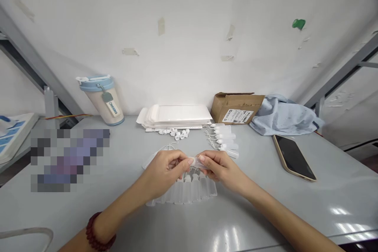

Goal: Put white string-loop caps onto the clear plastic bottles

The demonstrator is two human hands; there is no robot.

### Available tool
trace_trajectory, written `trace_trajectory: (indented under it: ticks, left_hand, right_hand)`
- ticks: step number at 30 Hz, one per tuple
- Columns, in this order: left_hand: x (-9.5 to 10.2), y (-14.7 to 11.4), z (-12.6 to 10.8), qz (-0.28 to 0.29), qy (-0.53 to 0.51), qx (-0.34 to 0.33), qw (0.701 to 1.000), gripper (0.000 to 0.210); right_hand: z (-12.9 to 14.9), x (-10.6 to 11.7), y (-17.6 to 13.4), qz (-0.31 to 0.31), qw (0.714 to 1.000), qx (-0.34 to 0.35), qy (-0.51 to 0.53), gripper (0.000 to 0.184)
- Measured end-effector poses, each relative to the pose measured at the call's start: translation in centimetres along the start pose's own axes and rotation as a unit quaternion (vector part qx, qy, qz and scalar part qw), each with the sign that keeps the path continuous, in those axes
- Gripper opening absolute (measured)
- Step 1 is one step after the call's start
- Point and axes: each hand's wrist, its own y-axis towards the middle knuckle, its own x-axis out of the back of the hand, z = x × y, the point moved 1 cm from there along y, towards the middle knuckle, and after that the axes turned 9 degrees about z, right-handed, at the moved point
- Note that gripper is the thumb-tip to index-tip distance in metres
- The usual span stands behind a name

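A small translucent plastic bottle (pixel 199 163) is held between my two hands above the table. My left hand (pixel 165 174) pinches its white top end between thumb and fingers. The body is gripped by my right hand (pixel 220 166), whose fingers hide part of it. Just below my hands lies a row of similar translucent bottles (pixel 187 193), partly covered by my left hand. Beyond them sits a small heap of white caps (pixel 180 134). To the right of the caps, several bottles with white caps and thin cords (pixel 226 141) lie side by side.
Flat white boxes (pixel 183 115) are stacked against the wall. A cardboard box (pixel 238 109) and a light blue cloth (pixel 282 115) stand right of them, with a phone (pixel 295 158) in front. At the back left is a tumbler (pixel 103 100); a blurred-out item (pixel 71 159) lies nearer.
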Motion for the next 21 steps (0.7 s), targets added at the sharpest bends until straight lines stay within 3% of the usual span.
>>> trace_trajectory:
  ticks: [7,12,17,21]
  left_hand:
    - [-0.16,-0.01,-0.14,-0.037,0.080,-0.075,0.993,0.016]
    - [0.06,0.16,-0.14,-0.041,0.071,-0.058,0.995,0.030]
    - [0.14,0.24,0.07,-0.001,0.004,-0.008,1.000,0.037]
    - [0.42,0.41,-0.09,-0.011,-0.056,0.012,0.998,0.036]
  right_hand:
    - [0.25,0.23,0.00,0.023,0.996,-0.036,0.074,0.039]
    - [0.55,0.10,-0.06,-0.006,0.997,-0.022,0.074,0.033]
    - [0.38,-0.15,-0.25,-0.019,0.999,0.028,0.008,0.026]
    - [0.11,-0.11,-0.41,-0.076,0.980,0.086,-0.160,0.022]
